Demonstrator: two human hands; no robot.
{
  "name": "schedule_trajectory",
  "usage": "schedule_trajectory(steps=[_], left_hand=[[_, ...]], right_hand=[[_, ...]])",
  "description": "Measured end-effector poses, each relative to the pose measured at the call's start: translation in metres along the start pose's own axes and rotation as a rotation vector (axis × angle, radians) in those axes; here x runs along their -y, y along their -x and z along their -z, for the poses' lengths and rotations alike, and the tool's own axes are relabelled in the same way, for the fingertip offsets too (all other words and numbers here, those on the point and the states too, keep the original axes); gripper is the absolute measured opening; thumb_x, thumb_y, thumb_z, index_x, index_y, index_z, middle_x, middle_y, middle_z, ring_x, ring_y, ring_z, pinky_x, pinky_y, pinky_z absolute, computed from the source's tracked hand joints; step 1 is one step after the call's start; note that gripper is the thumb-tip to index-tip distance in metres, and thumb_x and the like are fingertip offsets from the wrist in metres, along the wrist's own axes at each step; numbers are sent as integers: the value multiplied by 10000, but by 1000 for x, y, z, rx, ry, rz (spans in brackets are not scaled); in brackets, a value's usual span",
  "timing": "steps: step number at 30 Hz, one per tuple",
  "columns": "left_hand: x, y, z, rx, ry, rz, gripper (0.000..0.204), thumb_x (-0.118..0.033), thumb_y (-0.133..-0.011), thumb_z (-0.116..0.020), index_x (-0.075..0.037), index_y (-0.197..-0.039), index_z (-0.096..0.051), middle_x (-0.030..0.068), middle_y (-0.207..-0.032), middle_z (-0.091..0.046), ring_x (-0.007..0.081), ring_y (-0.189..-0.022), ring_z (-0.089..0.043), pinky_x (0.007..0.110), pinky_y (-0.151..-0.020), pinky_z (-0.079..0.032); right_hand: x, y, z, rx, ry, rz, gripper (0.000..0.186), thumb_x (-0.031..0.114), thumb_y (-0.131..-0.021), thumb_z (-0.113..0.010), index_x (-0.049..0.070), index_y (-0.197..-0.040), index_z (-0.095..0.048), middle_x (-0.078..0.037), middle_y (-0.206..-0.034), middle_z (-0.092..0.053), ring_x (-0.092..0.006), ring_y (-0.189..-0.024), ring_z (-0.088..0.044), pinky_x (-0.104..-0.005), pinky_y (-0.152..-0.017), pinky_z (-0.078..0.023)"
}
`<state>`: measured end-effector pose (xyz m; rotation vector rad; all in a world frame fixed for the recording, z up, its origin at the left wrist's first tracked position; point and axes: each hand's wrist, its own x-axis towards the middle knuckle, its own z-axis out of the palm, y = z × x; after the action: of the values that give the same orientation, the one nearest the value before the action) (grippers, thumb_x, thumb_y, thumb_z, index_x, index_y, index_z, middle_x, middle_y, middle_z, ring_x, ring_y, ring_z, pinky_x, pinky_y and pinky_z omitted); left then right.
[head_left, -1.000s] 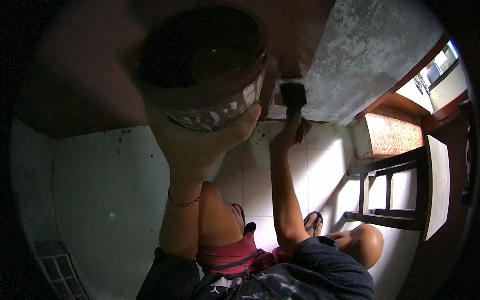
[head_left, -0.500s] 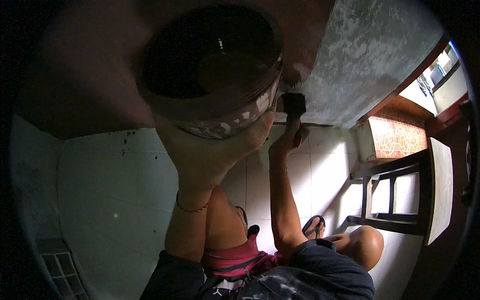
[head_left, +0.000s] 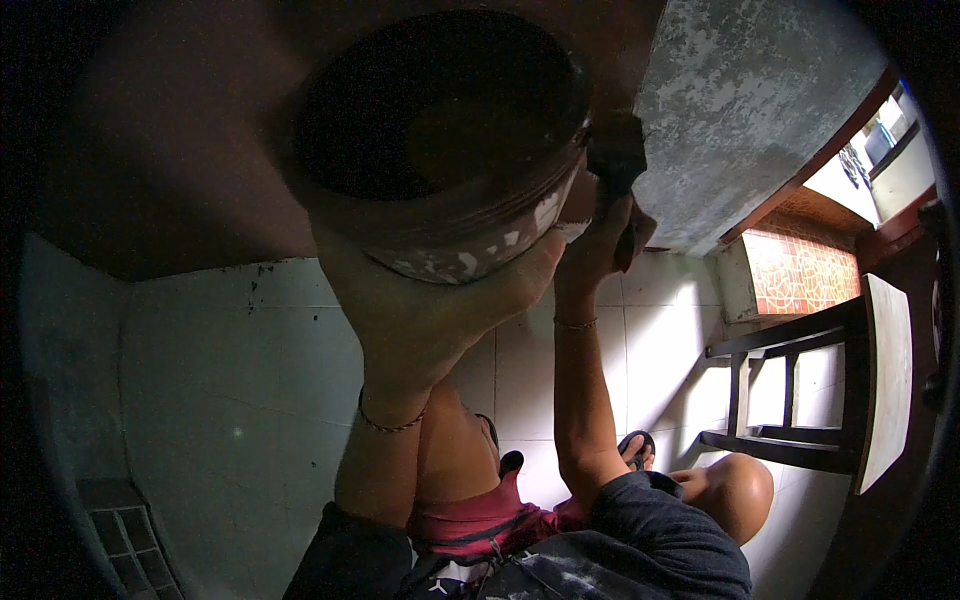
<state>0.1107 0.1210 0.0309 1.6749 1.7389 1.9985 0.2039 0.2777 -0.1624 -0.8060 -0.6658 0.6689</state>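
My left hand (head_left: 430, 315) is wrapped round the underside of a round paint bucket (head_left: 455, 262), dark inside with pale paint splotches on its outer wall. The bucket is held up close to the view, and its contents are too dark to make out clearly. Just right of it, my right hand (head_left: 600, 245) grips a paintbrush (head_left: 618, 155) by the handle, bristles pointing up. The brush is at the border between the dark brown part of the wall (head_left: 170, 130) and the patchy grey part (head_left: 750, 110). Whether its bristles touch the wall is hard to tell.
A dark wooden stool (head_left: 850, 385) with a pale top lies on its side at the right. Behind it is a step (head_left: 800, 275) with orange patterned tiles beside a bright opening. White floor tiles (head_left: 230, 370) spread below the wall. A grate-like thing (head_left: 125, 545) is at lower left.
The paintbrush and my right hand have moved up and slightly right along the edge of the brown area. The bucket in my left hand has shifted a little to the right.
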Motion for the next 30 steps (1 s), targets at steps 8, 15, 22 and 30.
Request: schedule_trajectory(steps=[8, 15, 22, 30], left_hand=[[-2, -5, -5, -9, 96, -85, 786, -290, -552, -946, 53, -1130, -538, 151, -1073, -618, 231, -945, -647, 320, -802, -537], [1, -3, -7, -45, 33, -207, 815, -285, -559, -943, 77, -1150, -514, 159, -1074, -617, 237, -959, -654, 333, -810, -546], [-1, -2, -9, 68, 81, 23, 806, -268, -563, -942, 59, -1167, -520, 157, -1093, -626, 237, -963, -660, 323, -801, -562], [4, -11, -6, -14, 129, -168, 770, -254, -557, -933, 38, -1152, -541, 154, -1087, -638, 239, -914, -673, 336, -809, -568]], right_hand=[[-107, 53, 73, -98, 79, -261, 264, 267, -959, -663, 41, -966, -526, -22, -916, -487, -146, -802, -444, -310, -774, -419], [-27, -1, 9, 26, -28, -2, 271, 253, -967, -651, 16, -935, -524, -16, -871, -436, -146, -801, -421, -296, -759, -391], [-18, 3, 15, 19, 6, -29, 285, 258, -980, -641, -1, -954, -522, -27, -887, -434, -163, -850, -442, -333, -842, -399], [-159, 71, 140, -151, -10, -427, 307, 264, -936, -696, 58, -1060, -505, -57, -960, -526, -195, -890, -490, -401, -905, -437]])
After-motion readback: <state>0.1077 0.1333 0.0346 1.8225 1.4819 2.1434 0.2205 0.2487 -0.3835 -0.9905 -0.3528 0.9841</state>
